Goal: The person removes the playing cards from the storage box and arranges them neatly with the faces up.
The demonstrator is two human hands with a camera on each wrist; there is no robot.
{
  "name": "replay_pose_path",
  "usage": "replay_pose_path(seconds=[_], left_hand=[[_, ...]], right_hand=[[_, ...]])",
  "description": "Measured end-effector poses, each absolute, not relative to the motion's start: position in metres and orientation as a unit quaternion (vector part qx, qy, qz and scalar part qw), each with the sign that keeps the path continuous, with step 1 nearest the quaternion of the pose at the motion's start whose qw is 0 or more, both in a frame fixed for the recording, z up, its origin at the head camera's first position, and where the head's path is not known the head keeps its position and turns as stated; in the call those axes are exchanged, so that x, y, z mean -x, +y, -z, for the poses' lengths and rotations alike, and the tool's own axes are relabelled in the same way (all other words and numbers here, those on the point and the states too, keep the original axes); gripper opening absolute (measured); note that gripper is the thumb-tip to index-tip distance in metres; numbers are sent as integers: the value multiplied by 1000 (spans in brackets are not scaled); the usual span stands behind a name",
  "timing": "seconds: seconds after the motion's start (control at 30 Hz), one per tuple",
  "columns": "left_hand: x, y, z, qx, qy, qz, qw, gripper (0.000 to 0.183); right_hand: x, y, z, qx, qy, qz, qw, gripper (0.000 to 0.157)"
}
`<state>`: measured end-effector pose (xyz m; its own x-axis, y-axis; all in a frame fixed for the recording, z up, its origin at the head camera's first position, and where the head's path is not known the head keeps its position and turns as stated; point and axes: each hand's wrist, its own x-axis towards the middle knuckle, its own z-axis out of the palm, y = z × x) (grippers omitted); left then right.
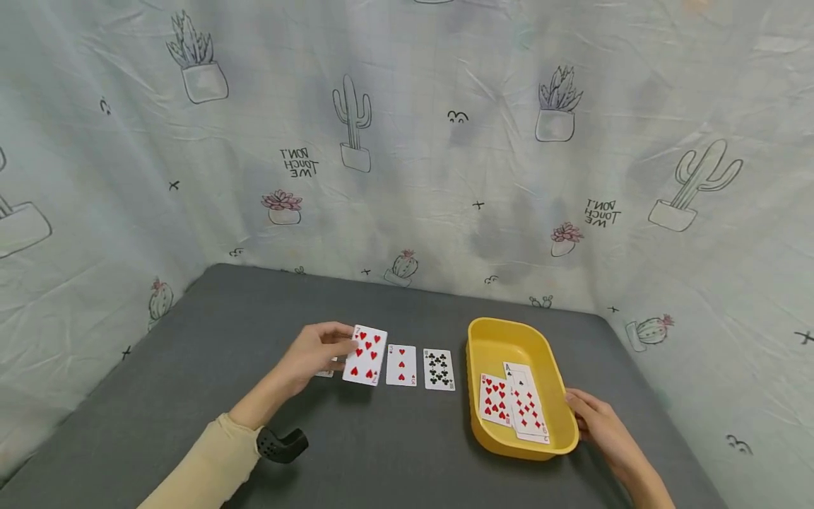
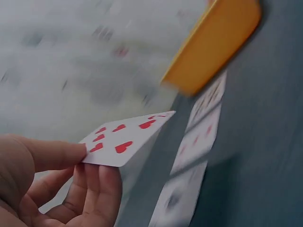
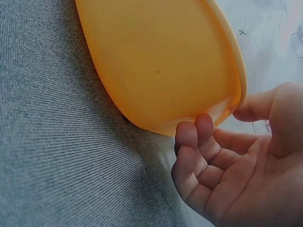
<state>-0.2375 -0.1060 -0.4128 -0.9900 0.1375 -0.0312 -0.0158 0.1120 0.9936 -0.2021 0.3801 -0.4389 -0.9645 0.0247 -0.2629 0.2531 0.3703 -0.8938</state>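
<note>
A seven of hearts is pinched between the thumb and fingers of my left hand, face up and tilted above the dark table. Beneath that hand, a playing card lies mostly hidden. To its right lie a three of hearts and a ten-pip clubs card in a row. My right hand grips the right side of a yellow tray, thumb at the rim and curled fingers against the outer wall. Inside the tray, several face-up cards overlap, among them a hearts card and a diamonds card.
The grey table ends at a pale curtain printed with cacti, which hangs behind and on both sides. A black curved device sits at the left wrist, beside a cream sleeve.
</note>
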Motion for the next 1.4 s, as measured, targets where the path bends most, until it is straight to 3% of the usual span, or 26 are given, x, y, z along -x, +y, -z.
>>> replay_pose_path(seconds=[0.27, 0.5, 0.93, 1.4], left_hand=[[254, -198, 428, 3, 756, -655, 27, 50], [266, -236, 440, 21, 767, -641, 21, 58], [271, -247, 465, 49, 795, -605, 10, 49], [269, -236, 474, 68, 866, -478, -131, 26]], right_hand=[[207, 375, 445, -81, 823, 554, 95, 60], [208, 375, 447, -85, 821, 557, 96, 63], [210, 375, 448, -92, 827, 546, 96, 64], [208, 376, 450, -89, 825, 549, 100, 66]])
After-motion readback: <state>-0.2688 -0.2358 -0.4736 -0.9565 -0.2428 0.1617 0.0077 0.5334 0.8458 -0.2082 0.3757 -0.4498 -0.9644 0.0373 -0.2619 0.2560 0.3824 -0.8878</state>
